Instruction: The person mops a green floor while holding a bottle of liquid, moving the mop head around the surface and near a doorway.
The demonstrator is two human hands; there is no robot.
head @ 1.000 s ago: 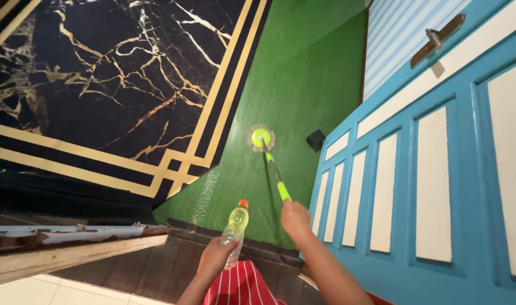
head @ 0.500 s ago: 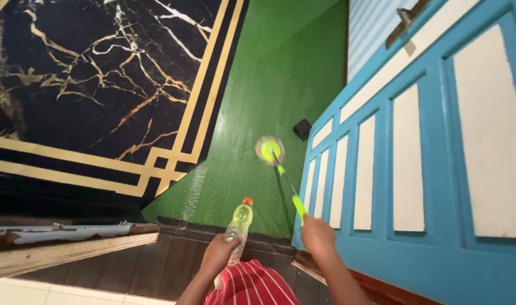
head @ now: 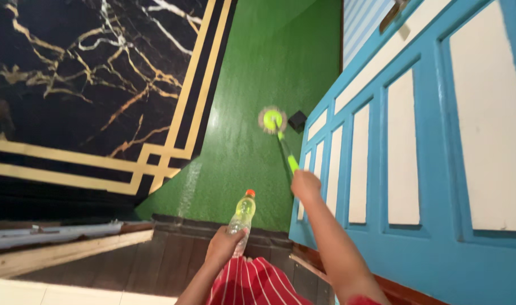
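Head view, looking down: the right hand point(head: 305, 186) has its fingers wrapped tight around the near end of a long-handled scrubbing brush point(head: 280, 138), whose lime-green grip shows just beyond the knuckles. The thin handle runs away from the hand to a round brush head point(head: 272, 119), lime green in the middle with a pale, blurred ring of bristles, resting on the green turf mat point(head: 252, 85). Just to the right of that head, against the foot of the door, sits a small black block point(head: 297, 120).

The left hand point(head: 224, 247), nearer and lower, closes its fingers around the bottom half of a clear plastic bottle point(head: 241, 217). The bottle points away from the person, holds yellow-green liquid and carries an orange cap; no label can be made out on it.

A blue door point(head: 433, 147) with tall white panels fills the right side. On the left lies a black marble floor point(head: 83, 73) veined in gold and framed with gold bands. A dark wooden step point(head: 173, 260) crosses the near edge, and red cloth with white stripes point(head: 252, 285) shows at the bottom.
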